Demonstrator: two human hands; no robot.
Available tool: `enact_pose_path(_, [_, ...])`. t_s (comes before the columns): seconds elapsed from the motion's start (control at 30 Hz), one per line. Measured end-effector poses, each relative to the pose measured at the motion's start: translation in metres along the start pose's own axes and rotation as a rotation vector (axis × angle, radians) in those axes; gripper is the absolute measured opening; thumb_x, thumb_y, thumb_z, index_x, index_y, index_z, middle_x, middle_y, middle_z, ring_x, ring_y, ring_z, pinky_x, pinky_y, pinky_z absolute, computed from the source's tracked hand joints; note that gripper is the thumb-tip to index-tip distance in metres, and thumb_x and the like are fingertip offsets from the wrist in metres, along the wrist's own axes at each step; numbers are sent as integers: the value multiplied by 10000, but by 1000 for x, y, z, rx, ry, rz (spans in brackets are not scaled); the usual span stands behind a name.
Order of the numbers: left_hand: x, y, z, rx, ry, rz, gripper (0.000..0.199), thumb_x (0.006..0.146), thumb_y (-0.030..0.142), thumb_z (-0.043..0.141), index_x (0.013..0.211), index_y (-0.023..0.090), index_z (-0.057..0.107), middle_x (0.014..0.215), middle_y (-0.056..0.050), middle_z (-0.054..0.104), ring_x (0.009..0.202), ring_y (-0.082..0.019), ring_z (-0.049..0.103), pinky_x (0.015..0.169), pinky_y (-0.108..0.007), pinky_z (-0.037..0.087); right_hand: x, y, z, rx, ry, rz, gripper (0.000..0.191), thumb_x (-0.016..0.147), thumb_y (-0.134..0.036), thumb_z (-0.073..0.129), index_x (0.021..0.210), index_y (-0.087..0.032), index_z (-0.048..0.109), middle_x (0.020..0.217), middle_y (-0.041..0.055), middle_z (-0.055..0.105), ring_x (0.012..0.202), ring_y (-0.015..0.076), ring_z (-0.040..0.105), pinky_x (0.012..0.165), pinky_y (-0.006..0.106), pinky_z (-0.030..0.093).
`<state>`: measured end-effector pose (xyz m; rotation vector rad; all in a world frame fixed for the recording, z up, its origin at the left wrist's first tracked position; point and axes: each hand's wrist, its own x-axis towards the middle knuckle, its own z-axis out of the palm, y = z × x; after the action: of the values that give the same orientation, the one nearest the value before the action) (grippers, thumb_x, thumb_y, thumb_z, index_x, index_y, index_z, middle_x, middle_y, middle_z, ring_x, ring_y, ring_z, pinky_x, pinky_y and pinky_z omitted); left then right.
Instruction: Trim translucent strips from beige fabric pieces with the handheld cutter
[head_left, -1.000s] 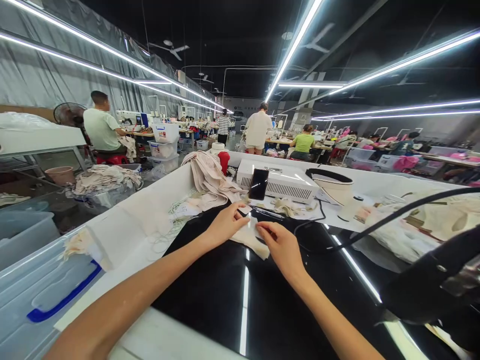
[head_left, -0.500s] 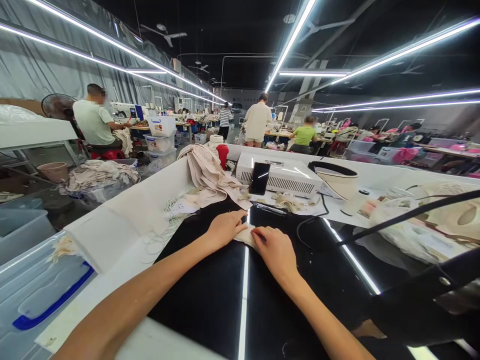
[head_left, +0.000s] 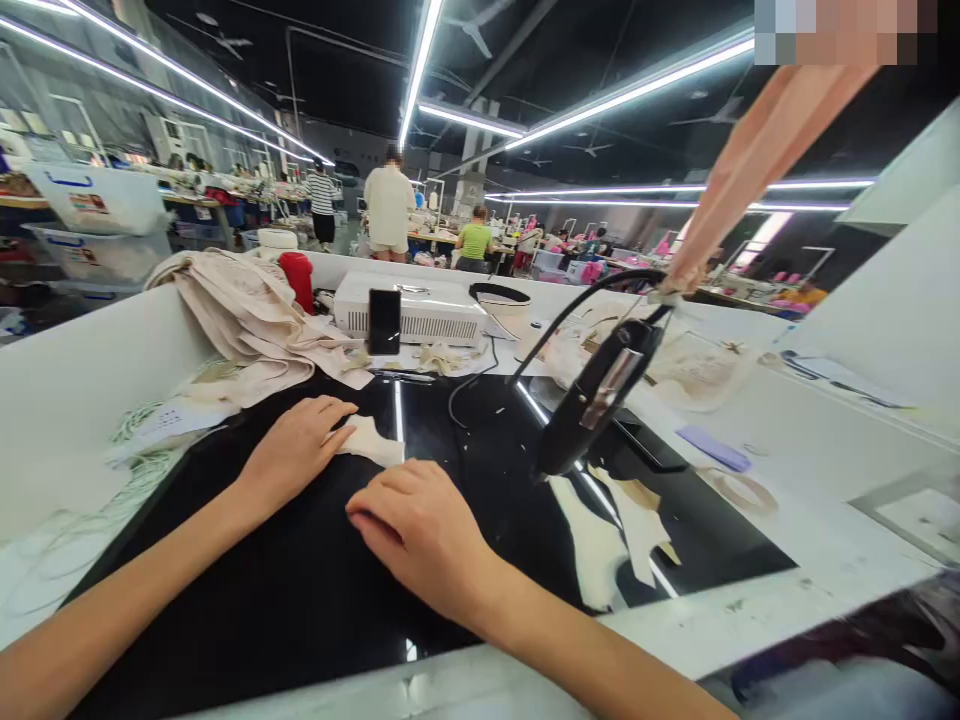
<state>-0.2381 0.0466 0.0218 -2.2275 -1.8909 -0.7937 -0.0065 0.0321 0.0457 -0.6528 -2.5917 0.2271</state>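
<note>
A small cream fabric piece (head_left: pixel 371 442) lies on the glossy black tabletop (head_left: pixel 300 560). My left hand (head_left: pixel 300 450) rests at its left end, thumb and fingertips closed on its edge. Just in front of the piece is my right hand (head_left: pixel 424 535), its fingers curled together; whether anything is inside them is hidden. A black handheld device (head_left: pixel 600 400) hangs from a pink cloth strip (head_left: pixel 765 160) on the right. Below it lie several cut cream pieces (head_left: pixel 589 545).
Behind the black surface stand a white vented box (head_left: pixel 420 310), a phone (head_left: pixel 385 322), a red cone (head_left: pixel 298 280) and a heap of beige fabric (head_left: pixel 240 310). A black cable (head_left: pixel 465 385) curves across the top. People work in the background.
The view has swung right, bringing the hanging device and cut pieces into sight. My right hand has come away from the fabric piece, toward me; my left hand stays at it.
</note>
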Motion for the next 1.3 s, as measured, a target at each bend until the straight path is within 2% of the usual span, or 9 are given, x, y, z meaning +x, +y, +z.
enact_pose_path(0.1, [-11, 15, -1, 15, -8, 105, 404, 1044, 400, 394, 1238, 166, 661, 1222, -112, 689, 1131, -305, 622, 1034, -485, 460, -49, -1, -17, 63, -22, 16, 83, 987, -271, 640, 939, -265, 709, 865, -84, 751, 816, 92, 673, 820, 241, 472])
enact_pose_path(0.2, [-22, 40, 4, 47, -23, 199, 403, 1070, 394, 359, 1198, 181, 677, 1156, -88, 710, 1052, -266, 664, 942, -417, 511, -100, 16, -38, 79, 9, 131, 79, 966, -199, 660, 960, -265, 705, 855, -70, 745, 791, 116, 672, 776, 259, 485])
enact_pose_path(0.3, [-31, 75, 12, 14, -88, 288, 373, 1084, 353, 357, 1173, 194, 683, 1064, -63, 717, 956, -228, 688, 841, -368, 538, -144, 42, -61, 48, 76, 298, 145, 995, -156, 584, 987, -239, 704, 854, -15, 734, 789, 153, 675, 719, 273, 508])
enact_pose_path(0.47, [-43, 139, 27, -46, -226, 447, 269, 1061, 207, 418, 1126, 208, 680, 910, -22, 692, 783, -199, 673, 709, -348, 535, -190, 74, -80, -76, 135, 488, 132, 1014, -287, 572, 1047, -243, 692, 926, 36, 724, 810, 193, 690, 687, 293, 543])
enact_pose_path(0.63, [-45, 185, 44, -43, -302, 603, 221, 1020, 143, 484, 1173, 186, 637, 877, -20, 669, 746, -203, 654, 648, -339, 510, -196, 85, -63, -151, 99, 432, 183, 1025, -325, 543, 975, -229, 690, 903, 46, 705, 810, 213, 668, 721, 333, 524])
enact_pose_path(0.73, [-42, 200, 52, -49, -327, 598, 208, 1011, 150, 506, 1177, 191, 624, 874, -16, 662, 754, -200, 657, 656, -328, 516, -192, 85, -52, -166, 104, 400, 292, 1054, -277, 448, 913, -212, 696, 835, 56, 687, 771, 224, 636, 720, 365, 478])
enact_pose_path(0.9, [-36, 210, 58, -1, -363, 584, 165, 1013, 153, 483, 1070, 185, 634, 868, -25, 648, 737, -198, 649, 626, -319, 519, -190, 82, -50, -131, 113, 412, 306, 1053, -248, 433, 922, -200, 705, 836, 64, 677, 777, 224, 628, 723, 371, 465])
enact_pose_path(1.03, [-34, 215, 61, 18, -316, 501, 189, 1024, 183, 509, 1178, 204, 616, 819, 0, 636, 720, -183, 664, 585, -289, 495, -189, 80, -56, -57, 125, 463, 276, 1040, -226, 450, 938, -216, 706, 849, 53, 685, 788, 203, 645, 717, 341, 502])
enact_pose_path(1.3, [-34, 219, 66, 80, -339, 503, 218, 1030, 307, 556, 1230, 237, 610, 853, 7, 637, 713, -181, 653, 564, -288, 480, -186, 81, -62, 93, 119, 570, 270, 1017, -223, 479, 888, -235, 716, 859, 31, 710, 826, 200, 672, 740, 331, 530])
